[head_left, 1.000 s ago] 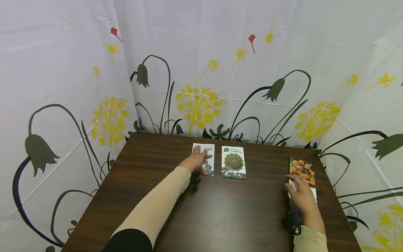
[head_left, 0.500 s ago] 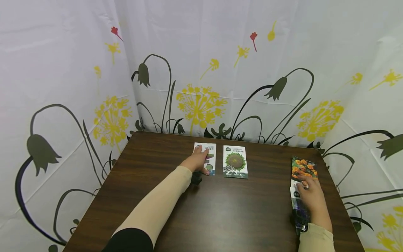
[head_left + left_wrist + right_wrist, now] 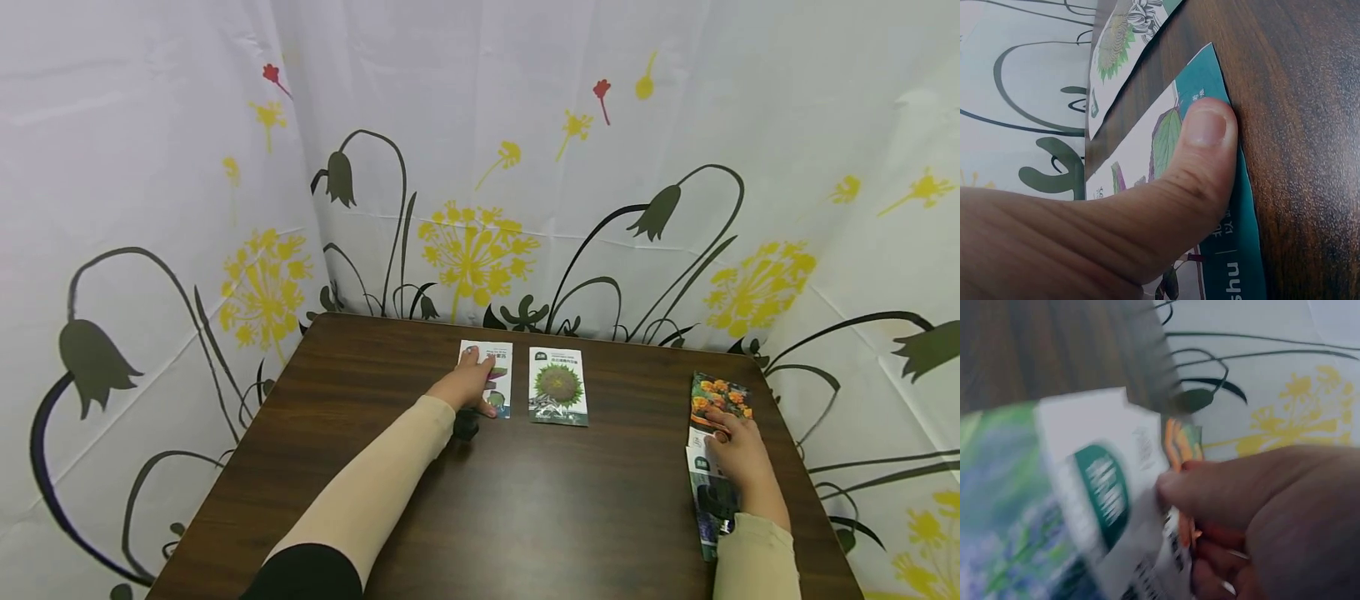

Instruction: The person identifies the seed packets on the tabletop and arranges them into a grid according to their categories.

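My left hand (image 3: 463,385) rests with spread fingers on a white seed packet (image 3: 503,379) lying flat near the table's back edge. In the left wrist view the thumb (image 3: 1204,150) presses on the packet's teal border. At the table's right side my right hand (image 3: 744,458) pinches the white top of a purple-flower seed packet (image 3: 1016,550). A marigold seed packet (image 3: 722,398) lies just beyond it, partly under my fingers. The right wrist view is blurred, so whether the marigold packet is gripped too is unclear.
A sunflower seed packet (image 3: 558,385) lies right of my left hand, with a narrow gap between the packets. They lie on a dark brown wooden table (image 3: 525,508). A white curtain with printed flowers (image 3: 472,125) hangs close behind the table and at its sides.
My right hand has shifted slightly right and its fingers have closed in, uncovering more of the purple-flower packet. My left hand stays on its packet.
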A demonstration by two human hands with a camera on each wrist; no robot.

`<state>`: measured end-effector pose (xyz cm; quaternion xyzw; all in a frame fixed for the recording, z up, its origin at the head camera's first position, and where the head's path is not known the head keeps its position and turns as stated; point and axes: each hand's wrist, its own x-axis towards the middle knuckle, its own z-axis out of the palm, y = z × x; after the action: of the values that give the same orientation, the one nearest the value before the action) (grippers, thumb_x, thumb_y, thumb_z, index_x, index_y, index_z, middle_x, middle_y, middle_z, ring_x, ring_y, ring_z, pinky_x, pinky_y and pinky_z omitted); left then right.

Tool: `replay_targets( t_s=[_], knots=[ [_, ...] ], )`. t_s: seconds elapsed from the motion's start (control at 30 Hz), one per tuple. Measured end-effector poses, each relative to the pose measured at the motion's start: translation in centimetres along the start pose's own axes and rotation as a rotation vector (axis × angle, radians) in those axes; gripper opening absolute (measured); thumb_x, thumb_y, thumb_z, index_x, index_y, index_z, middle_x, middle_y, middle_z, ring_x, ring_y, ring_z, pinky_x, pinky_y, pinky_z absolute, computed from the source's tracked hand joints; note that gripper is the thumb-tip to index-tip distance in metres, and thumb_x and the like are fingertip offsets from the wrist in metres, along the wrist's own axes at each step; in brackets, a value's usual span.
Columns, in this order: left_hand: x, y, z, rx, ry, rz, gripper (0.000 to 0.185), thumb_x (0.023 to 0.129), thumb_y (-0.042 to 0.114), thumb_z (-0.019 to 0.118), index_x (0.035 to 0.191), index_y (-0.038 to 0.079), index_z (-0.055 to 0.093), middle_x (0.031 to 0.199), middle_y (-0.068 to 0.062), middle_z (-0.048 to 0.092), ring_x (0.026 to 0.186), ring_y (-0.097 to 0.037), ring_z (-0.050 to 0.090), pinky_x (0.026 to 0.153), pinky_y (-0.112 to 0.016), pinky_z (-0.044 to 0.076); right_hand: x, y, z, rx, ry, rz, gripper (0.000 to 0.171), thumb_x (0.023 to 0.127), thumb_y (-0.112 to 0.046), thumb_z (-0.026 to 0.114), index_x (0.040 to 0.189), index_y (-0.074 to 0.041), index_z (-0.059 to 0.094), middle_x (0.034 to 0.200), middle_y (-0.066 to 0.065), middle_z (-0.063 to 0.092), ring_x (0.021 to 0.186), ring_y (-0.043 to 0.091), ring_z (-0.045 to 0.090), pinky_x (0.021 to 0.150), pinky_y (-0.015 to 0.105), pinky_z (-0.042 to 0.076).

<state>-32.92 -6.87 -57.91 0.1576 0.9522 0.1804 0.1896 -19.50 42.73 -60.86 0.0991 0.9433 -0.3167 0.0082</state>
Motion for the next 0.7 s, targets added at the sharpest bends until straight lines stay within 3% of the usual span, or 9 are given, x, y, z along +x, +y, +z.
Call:
replay_targets(
  t_s=[0.27,0.7],
  knots=[
    [-0.2,-0.1,0.2,-0.031,-0.004,-0.006,0.121,0.077,0.036,0.099,0.173,0.009,0.029,0.182,-0.029,0.005,0.171,-0.045,0.003,0.137,-0.060,0.020,1.6,0.1,-0.1,0.000,-0.045,0.030,0.053,0.100,-0.007,0.066,0.150,0.005,0.056,0.141,0.043,0.041,0.124,0.058,0.048,0.102,0.071,0.044],
    [0.0,-0.2,-0.1,-0.021,-0.003,0.005,0.121,0.079,0.035,0.099,0.173,0.009,0.028,0.181,-0.030,0.004,0.171,-0.046,0.003,0.137,-0.058,0.018,2.6,-1.6,0.6,0.009,-0.048,0.053,0.055,0.098,-0.010,0.062,0.152,0.001,0.054,0.146,0.043,0.037,0.126,0.058,0.041,0.096,0.065,0.041]
  ],
)
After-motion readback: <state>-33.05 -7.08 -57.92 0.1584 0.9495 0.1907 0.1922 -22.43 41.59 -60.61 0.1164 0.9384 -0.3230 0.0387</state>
